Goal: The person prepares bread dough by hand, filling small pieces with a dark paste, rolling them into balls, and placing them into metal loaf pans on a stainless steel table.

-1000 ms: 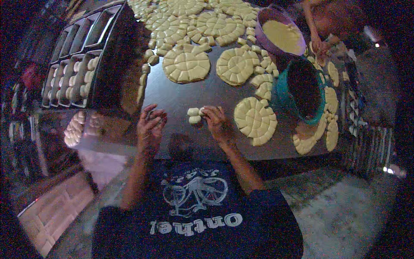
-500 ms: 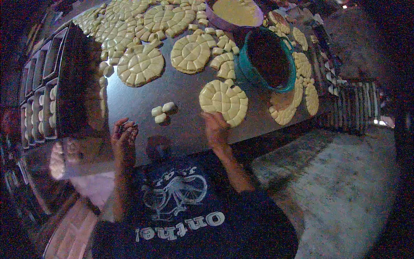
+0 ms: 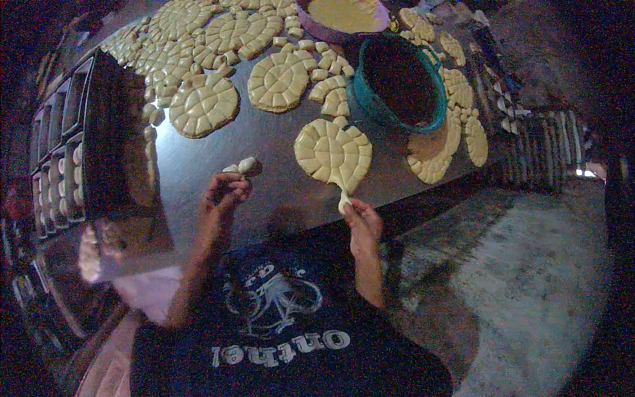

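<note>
A round of pale dough [image 3: 331, 155], scored into wedge-like pieces, lies near the front edge of the table. Between thumb and fingers, my right hand [image 3: 362, 223] pinches a dough piece [image 3: 344, 202]. A thin stretched neck still joins that piece to the round's near edge. To the left, the curled fingers of my left hand [image 3: 227, 190] close on a few small dough pieces [image 3: 248, 166]. Those pieces are partly hidden behind the fingers.
More scored dough rounds [image 3: 204, 106] and loose pieces cover the far left of the metal table [image 3: 271, 142]. A teal basin [image 3: 366, 99] with a dark inside stands at right, a purple basin [image 3: 321, 28] behind it. A compartmented wooden rack [image 3: 63, 142] flanks the left side.
My right hand has moved toward me from the round's edge, drawing out a dough piece. My left hand has moved right and forward to the small pieces and closed. The view has shifted slightly.
</note>
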The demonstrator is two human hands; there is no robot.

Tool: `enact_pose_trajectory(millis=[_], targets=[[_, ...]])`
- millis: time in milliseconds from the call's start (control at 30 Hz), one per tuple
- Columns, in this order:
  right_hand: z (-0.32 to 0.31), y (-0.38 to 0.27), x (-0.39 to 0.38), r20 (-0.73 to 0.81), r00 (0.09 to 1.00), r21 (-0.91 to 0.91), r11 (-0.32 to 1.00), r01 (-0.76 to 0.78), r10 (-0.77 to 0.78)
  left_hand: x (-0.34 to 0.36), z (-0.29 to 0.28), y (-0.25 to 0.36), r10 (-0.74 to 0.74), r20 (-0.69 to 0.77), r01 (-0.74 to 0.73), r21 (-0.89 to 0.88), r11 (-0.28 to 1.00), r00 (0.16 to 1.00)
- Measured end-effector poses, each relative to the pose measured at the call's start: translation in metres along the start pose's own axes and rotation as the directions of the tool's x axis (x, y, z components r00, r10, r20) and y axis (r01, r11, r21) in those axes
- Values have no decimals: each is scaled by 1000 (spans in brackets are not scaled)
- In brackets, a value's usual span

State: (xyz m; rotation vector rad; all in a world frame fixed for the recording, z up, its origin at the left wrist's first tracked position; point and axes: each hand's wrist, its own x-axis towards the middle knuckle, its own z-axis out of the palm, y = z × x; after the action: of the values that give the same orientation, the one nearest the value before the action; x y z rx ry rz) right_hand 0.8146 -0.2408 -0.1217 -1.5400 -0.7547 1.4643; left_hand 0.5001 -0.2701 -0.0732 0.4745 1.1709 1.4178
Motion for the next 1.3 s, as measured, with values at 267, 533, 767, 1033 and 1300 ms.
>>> enact_pose_trajectory(millis=[267, 533, 767, 1033, 1300], targets=[[16, 36, -42, 506, 767, 384, 693, -610, 394, 3, 38, -20, -127, 268, 101, 110, 989, 955], [54, 10, -42, 419, 907, 297, 949, -109, -27, -23, 110, 27, 354, 373, -513, 663, 545, 858], [38, -14, -3, 421, 905, 362, 926, -104, -63, -15, 154, 33, 383, 345, -515, 572, 638, 857], [17, -45, 38, 523, 852, 228, 962, -147, 6, 11, 192, 34, 655, 627, -812, 583, -36, 422], [37, -103, 60, 723, 689, -67, 998, 1, 48, 29, 182, 13, 630, 552, -823, 490, 286, 547]])
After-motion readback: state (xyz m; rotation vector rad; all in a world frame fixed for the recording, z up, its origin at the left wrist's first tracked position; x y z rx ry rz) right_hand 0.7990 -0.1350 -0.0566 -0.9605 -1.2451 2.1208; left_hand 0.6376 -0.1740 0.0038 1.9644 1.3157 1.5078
